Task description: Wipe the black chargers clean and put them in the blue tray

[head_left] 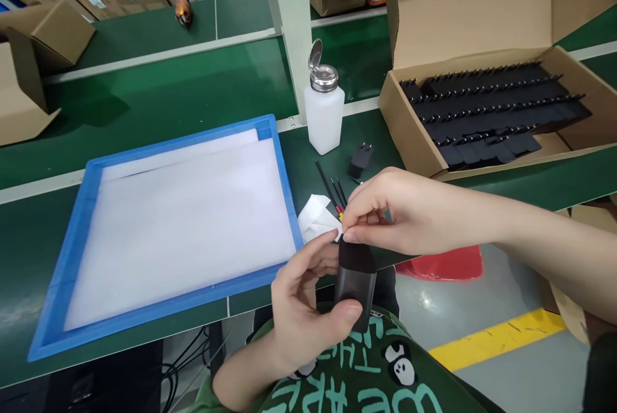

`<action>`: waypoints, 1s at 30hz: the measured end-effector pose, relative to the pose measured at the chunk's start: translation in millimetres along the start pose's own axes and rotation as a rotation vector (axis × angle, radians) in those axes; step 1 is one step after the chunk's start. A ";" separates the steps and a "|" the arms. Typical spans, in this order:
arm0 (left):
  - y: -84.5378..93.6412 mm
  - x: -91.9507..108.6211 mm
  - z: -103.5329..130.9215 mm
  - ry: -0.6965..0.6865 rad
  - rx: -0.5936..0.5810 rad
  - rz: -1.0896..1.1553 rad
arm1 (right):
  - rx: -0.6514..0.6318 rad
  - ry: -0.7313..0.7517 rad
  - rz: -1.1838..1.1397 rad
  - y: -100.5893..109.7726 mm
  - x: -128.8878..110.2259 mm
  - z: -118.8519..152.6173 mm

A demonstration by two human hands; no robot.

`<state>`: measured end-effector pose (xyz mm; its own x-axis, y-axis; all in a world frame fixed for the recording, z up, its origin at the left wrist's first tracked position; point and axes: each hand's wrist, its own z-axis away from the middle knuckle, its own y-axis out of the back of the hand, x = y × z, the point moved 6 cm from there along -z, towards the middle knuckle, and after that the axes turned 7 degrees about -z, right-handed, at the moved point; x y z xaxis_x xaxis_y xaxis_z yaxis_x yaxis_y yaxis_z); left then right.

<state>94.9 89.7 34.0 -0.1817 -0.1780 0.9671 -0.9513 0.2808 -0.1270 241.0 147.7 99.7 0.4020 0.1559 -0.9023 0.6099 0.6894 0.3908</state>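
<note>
My left hand (308,304) grips a long black plastic block (355,281) with a tapered top end, near the table's front edge. The block stands roughly upright, with the left thumb across its lower face. Fingers pinched, my right hand (385,214) is at the block's top end; whatever lies between its fingertips is hidden. Just behind the hands are a crumpled white wipe (315,217) and thin black screwdriver-like tools (328,187), partly covered by the right hand. A small black two-pin plug (360,159) lies farther back.
A blue-rimmed tray (180,140) lined with white sheets fills the left side. Behind the hands stands a white dispenser bottle (324,111), metal lid raised. An open cardboard box (417,130) at right holds rows of black pronged pieces (496,105). A pale post (293,21) rises behind.
</note>
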 end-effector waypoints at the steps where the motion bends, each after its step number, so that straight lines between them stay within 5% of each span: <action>1: 0.1 -0.2 -0.3 0.001 0.002 0.006 | 0.000 -0.002 0.003 -0.2 0.3 -0.1; 13: 2.5 -16.9 5.5 0.059 -0.062 0.103 | 0.096 -0.055 0.014 2.0 -8.2 2.2; 19: 0.9 -27.9 10.0 0.104 -0.151 0.244 | 0.116 -0.083 -0.251 6.0 -9.2 7.2; 30: 1.1 -3.6 0.0 -0.218 -0.160 0.035 | 0.122 -0.015 -0.448 3.8 11.2 25.3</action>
<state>94.5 90.7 30.4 -0.2799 -0.3591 0.8903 -0.8950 0.4331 -0.1067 265.1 134.2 95.7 0.0895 -0.1492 -0.9848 0.8010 0.5984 -0.0178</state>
